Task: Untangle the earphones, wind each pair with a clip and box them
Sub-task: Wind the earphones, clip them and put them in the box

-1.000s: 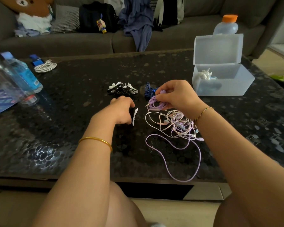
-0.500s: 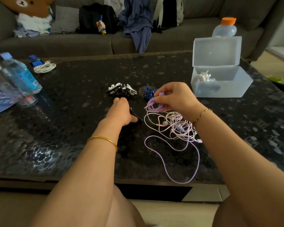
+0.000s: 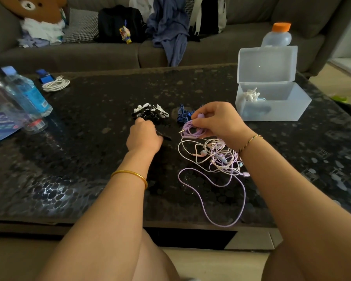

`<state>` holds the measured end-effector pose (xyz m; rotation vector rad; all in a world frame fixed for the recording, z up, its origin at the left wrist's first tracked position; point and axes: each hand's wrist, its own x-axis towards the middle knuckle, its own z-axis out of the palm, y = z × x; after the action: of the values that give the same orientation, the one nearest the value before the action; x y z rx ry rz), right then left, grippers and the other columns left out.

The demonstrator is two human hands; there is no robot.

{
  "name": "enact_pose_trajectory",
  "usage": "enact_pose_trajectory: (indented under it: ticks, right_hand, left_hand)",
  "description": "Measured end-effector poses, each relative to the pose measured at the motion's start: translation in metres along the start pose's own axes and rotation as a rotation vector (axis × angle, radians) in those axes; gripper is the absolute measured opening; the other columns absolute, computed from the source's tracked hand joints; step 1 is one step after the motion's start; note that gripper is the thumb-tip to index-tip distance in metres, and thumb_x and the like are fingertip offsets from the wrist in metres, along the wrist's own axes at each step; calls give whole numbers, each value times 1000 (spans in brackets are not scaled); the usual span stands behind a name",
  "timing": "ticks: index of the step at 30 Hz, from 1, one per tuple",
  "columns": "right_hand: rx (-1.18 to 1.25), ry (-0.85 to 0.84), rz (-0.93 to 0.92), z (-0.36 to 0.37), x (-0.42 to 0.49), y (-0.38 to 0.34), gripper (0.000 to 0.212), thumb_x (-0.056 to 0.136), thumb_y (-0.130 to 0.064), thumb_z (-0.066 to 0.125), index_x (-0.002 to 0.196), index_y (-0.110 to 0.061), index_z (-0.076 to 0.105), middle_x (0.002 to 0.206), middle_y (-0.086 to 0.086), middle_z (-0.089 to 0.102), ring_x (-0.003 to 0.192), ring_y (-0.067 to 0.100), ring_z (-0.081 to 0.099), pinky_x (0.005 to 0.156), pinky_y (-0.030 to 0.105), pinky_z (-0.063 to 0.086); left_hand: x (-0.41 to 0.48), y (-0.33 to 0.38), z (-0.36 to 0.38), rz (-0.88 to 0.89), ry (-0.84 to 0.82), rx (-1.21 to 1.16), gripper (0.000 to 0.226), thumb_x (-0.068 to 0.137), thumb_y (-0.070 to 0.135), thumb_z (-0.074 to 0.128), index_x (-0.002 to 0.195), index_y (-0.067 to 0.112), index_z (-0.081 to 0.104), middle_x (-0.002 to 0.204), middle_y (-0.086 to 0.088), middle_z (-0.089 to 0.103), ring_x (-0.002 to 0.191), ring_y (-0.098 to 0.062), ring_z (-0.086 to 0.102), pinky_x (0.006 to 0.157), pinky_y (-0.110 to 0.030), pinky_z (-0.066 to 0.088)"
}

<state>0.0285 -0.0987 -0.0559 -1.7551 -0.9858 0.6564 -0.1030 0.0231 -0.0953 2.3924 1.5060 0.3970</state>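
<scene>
The right hand (image 3: 217,120) grips one purple earphone coil (image 3: 192,132), and one pale tangle (image 3: 217,157) lies under its wrist. The left hand (image 3: 144,136) pinches one black clip (image 3: 165,136), just short of the clip pile (image 3: 150,112). One blue bundle (image 3: 182,115) lies beside the right fingertips, and one open box (image 3: 272,106) stands beyond them.

Gold bangle (image 3: 130,175), left wrist; thin gold-and-dark bracelet (image 3: 249,141), right wrist.
</scene>
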Motion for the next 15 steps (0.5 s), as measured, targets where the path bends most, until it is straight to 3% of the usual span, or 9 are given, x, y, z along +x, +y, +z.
enact_pose_trajectory:
  ticks: [2,4,5,7,11,15]
  right_hand:
    - [91,2,-1,-3,0,-3,8,86,-2,64,93,-4,66,89,13,68,79,21,70,68,29,60]
    - [221,-6,2,-6,-1,-7,7,86,-1,63,93,-3,65,85,11,67,76,18,69,65,27,60]
    - [291,-11,8,-8,-1,-8,6,86,-1,63,91,-4,65,83,9,67,75,16,68,64,27,60]
    - [410,-16,9,-12,-2,-11,7,85,0,63,86,-7,65,78,7,68,72,14,68,64,27,59]
    - [537,-33,-35,-19,-4,-14,9,86,2,61,85,-7,64,69,2,69,68,12,68,64,28,59]
    - [576,-28,-71,-23,-6,-16,10,87,2,58,87,-7,63,76,6,69,69,13,68,68,30,60]
  left_hand:
    - [2,2,-12,48,84,-152,19,86,24,68,94,7,67,127,-10,49,112,-27,53,86,-32,43]
    - [1,12,-25,146,81,-267,23,87,22,68,66,14,60,101,-12,57,95,-23,57,74,-27,38]
    - [-2,17,-31,166,52,-344,28,87,23,66,63,15,57,86,-9,57,82,-19,55,68,-27,35]
    - [-9,28,-37,134,-24,-522,21,90,26,64,73,14,65,76,-8,60,69,-13,53,64,-29,37]
    - [-13,41,-39,29,-128,-802,14,91,23,63,84,14,71,94,-9,69,92,-18,65,89,-37,54]
    - [-15,50,-41,-28,-287,-1028,10,93,12,59,88,16,67,99,-4,68,99,-14,64,89,-34,55]
